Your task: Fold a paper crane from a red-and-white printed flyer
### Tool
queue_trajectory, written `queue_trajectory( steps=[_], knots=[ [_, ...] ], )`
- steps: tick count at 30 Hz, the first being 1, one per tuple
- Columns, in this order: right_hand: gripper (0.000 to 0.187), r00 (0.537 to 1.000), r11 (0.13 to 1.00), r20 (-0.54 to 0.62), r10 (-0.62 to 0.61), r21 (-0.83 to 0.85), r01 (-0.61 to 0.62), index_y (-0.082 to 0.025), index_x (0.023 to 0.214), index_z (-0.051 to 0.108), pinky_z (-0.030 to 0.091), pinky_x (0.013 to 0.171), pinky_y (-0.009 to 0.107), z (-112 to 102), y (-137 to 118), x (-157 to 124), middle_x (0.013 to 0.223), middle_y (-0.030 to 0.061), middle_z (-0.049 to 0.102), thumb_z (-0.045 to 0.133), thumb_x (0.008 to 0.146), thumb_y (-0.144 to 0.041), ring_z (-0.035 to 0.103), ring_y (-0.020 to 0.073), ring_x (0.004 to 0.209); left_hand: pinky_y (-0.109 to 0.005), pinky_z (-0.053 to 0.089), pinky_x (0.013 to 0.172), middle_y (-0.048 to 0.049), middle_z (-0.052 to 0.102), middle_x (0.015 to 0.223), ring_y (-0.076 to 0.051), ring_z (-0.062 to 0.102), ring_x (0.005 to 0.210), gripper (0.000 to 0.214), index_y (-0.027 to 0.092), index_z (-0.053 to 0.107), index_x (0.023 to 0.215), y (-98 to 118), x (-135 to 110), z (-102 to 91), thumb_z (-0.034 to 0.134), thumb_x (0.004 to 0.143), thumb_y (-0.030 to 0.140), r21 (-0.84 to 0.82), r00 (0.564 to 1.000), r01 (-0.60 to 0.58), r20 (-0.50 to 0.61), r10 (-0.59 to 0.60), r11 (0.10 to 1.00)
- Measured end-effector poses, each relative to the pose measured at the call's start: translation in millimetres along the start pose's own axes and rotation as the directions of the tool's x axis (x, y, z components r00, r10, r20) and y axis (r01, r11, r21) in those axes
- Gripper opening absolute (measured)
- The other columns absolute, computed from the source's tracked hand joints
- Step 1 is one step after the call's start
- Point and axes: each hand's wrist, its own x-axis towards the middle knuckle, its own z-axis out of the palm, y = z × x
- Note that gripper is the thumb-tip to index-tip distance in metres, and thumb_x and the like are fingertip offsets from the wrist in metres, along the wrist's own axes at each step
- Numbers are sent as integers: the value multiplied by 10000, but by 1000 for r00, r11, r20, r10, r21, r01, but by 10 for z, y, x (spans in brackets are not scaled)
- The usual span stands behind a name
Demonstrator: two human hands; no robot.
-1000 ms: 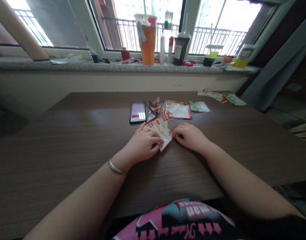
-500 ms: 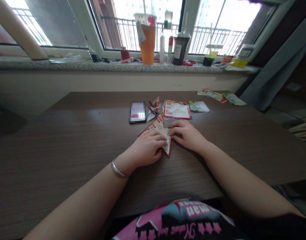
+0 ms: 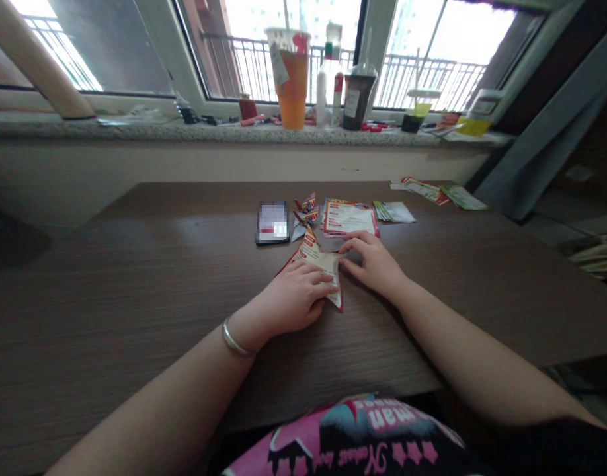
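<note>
Within the last second the folded flyer (image 3: pixel 319 263) had narrowed to a slimmer point on the counter (image 3: pixel 135 277) near the phone (image 3: pixel 272 223), a further crease apparently made, the left hand (image 3: pixel 293 301) pressing it with flat fingers while the right hand (image 3: pixel 373 262) touched its edge with curled fingers, pinching or not I could not tell.

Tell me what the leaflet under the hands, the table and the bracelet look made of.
Leaflet: thin printed paper; it holds sharp creases. Table: wood-grain top, perhaps laminate, satin sheen. Bracelet: silvery, glinting, probably metal.
</note>
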Motion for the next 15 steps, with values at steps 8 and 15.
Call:
queue_trajectory(
  steps=[8, 15],
  knots=[
    [301, 986, 982, -17, 166, 95, -164, -215, 1079, 580, 512, 808, 381, 72, 41, 20, 1043, 73, 631, 647, 802, -310, 607, 205, 926, -480, 280, 1122, -61, 590, 1275, -238, 516, 1217, 398, 270, 563, 1256, 11, -12, 38, 532, 861, 237, 32, 999, -17, 43, 16, 999],
    [264, 951, 919, 4, 308, 257, -299, -198, 969, 575, 482, 648, 291, 151, 100, 13, 758, -13, 609, 651, 772, -358, 585, 143, 681, -501, 259, 1124, -66, 573, 1312, -246, 505, 1236, 410, 271, 534, 1282, 22, -20, 61, 531, 872, 258, 40, 998, -3, 62, 1, 999]
  ],
)
